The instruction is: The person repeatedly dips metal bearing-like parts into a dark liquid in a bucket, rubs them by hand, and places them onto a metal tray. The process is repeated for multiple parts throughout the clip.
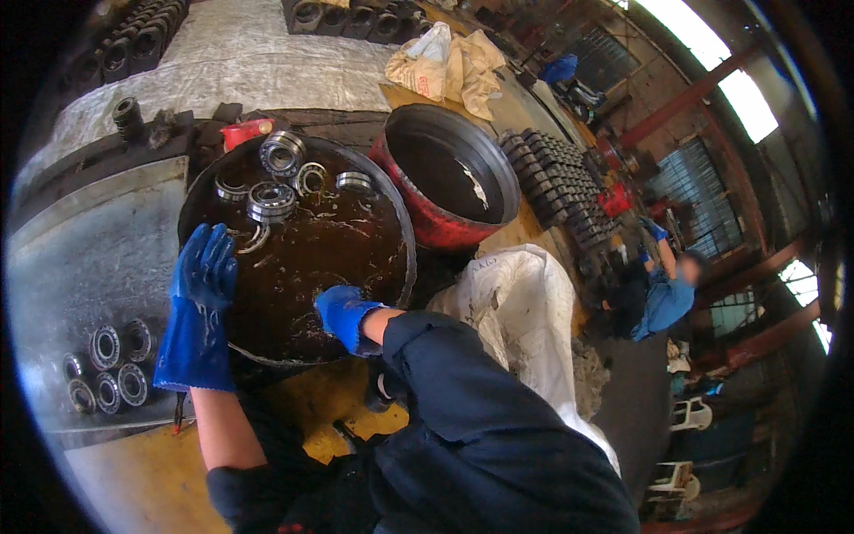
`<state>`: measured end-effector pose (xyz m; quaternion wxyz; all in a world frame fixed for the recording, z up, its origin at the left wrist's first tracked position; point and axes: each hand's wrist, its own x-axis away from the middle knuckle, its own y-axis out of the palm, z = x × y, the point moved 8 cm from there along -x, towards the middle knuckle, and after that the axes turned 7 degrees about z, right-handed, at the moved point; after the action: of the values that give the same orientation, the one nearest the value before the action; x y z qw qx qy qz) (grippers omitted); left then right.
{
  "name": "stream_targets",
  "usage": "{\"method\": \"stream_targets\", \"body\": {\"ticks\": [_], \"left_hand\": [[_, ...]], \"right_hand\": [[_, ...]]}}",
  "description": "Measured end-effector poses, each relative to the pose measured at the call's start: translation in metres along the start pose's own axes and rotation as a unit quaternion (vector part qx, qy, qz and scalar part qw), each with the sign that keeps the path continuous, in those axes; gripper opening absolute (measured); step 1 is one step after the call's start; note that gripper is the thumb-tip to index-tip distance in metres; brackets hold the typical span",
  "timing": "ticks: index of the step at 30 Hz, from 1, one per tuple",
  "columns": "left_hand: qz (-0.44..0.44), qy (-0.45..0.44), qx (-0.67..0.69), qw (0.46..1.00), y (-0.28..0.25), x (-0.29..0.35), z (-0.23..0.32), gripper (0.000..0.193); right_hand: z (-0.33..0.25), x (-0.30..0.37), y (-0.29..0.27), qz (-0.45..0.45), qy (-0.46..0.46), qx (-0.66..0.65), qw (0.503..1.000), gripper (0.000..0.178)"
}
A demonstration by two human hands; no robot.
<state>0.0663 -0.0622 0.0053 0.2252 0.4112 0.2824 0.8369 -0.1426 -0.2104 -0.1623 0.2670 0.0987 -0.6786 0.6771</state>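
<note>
Before me stands a round drum (412, 258) of dark brown liquid. Several shiny steel roller bearings (271, 201) are grouped at its far left side, some partly sunk in the liquid. My left hand (203, 276), in a long blue rubber glove, is at the drum's left rim with its fingers stretched out and nothing in them. Over the near right part of the liquid is my right hand (347, 319), also blue-gloved. Its fingers point down and left, and their tips are hidden, so whether they hold anything does not show.
More bearings (107, 365) lie on a metal sheet (89, 258) at left. A red drum (445, 182) stands beyond, beside stacked dark metal blocks (556, 182). A white sack (520, 294) is at my right. Farther right, a person (667, 298) in blue bends forward.
</note>
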Motion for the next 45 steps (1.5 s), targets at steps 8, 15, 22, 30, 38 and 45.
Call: {"method": "stream_targets", "body": {"ticks": [8, 15, 22, 30, 38, 45], "left_hand": [[0.007, 0.006, 0.004, 1.0, -0.008, -0.002, 0.007, 0.041], [-0.004, -0.006, 0.013, 1.0, -0.005, -0.006, 0.001, 0.042], [-0.005, 0.007, 0.013, 1.0, -0.009, -0.002, 0.006, 0.042], [-0.012, -0.005, 0.002, 1.0, 0.003, -0.004, -0.006, 0.043], [0.005, 0.022, 0.011, 1.0, -0.017, 0.0, 0.016, 0.044], [-0.027, -0.02, 0.011, 0.999, 0.02, 0.005, -0.017, 0.043]], "right_hand": [[-0.004, 0.018, -0.04, 0.004, 0.07, -0.13, 0.989, 0.027], [-0.028, 0.045, -0.06, 0.01, -0.027, -0.066, 0.997, 0.021], [-0.013, 0.012, -0.036, 0.039, 0.008, -0.044, 0.998, 0.03], [-0.007, -0.006, 0.01, -0.041, 0.107, -0.013, 0.993, 0.029], [-0.043, 0.036, -0.074, -0.053, -0.035, -0.067, 0.996, 0.032], [-0.004, 0.013, 0.008, -0.035, 0.029, 0.055, 0.997, 0.027]]}}
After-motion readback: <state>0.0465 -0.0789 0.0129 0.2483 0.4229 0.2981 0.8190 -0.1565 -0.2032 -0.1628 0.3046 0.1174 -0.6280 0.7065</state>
